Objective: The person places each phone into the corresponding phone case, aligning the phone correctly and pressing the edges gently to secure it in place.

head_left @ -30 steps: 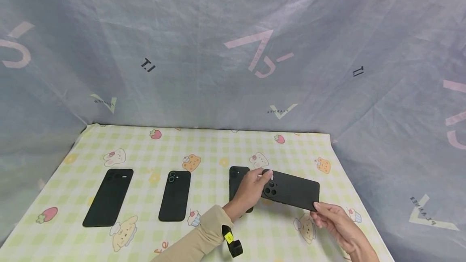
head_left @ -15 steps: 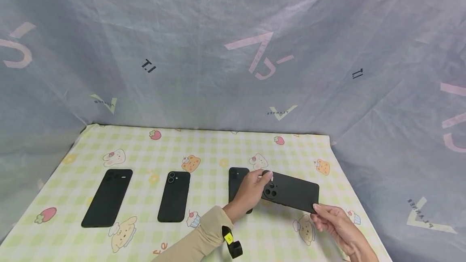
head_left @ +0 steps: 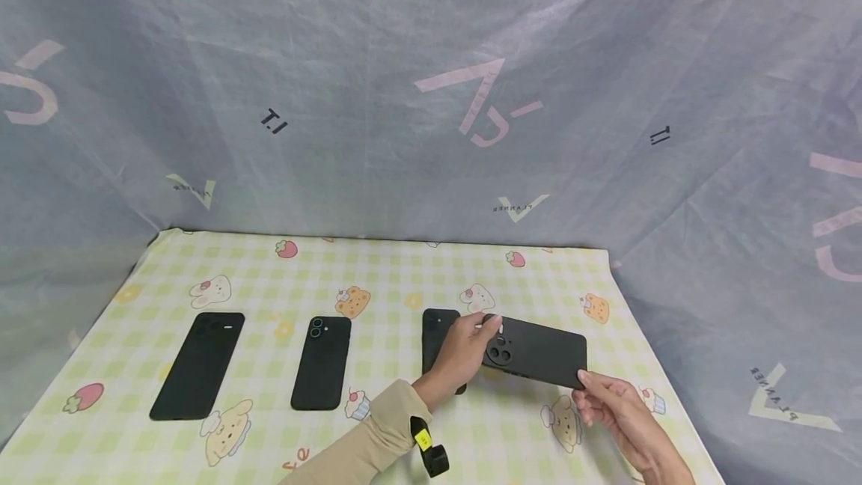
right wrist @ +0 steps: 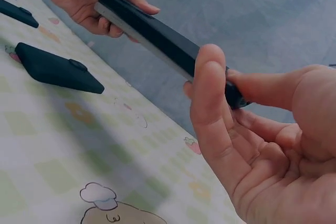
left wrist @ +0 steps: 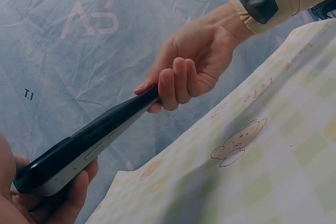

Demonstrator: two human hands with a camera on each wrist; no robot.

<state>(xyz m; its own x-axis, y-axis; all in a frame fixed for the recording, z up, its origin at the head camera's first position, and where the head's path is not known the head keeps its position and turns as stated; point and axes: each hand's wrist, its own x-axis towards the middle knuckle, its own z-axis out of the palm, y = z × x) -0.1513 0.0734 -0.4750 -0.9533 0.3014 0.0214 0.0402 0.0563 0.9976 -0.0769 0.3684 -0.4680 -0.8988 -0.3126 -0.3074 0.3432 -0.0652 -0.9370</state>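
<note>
Both hands hold a black-cased phone [head_left: 539,352] sideways above the table, its back facing the head camera. My left hand [head_left: 461,350] pinches the camera end, thumb on the back and fingers beneath. At the opposite end, my right hand [head_left: 622,414] pinches the lower corner between thumb and fingers. The left wrist view shows a grey side with buttons below the dark back of the phone [left wrist: 86,137]. In the right wrist view the right-hand fingers [right wrist: 210,87] cover the near end. Behind the left hand and forearm lies a black phone [head_left: 436,331], partly hidden.
Two more black phones lie back up to the left: one with two lenses [head_left: 322,365] and a larger one [head_left: 198,369]. A green-checked cloth [head_left: 384,268] with cartoon prints covers the table. Grey printed fabric [head_left: 364,141] hangs behind and at the sides.
Both hands keep their hold on the phone. Its right end sits very slightly higher than half a second ago; the phones on the table stay in place.
</note>
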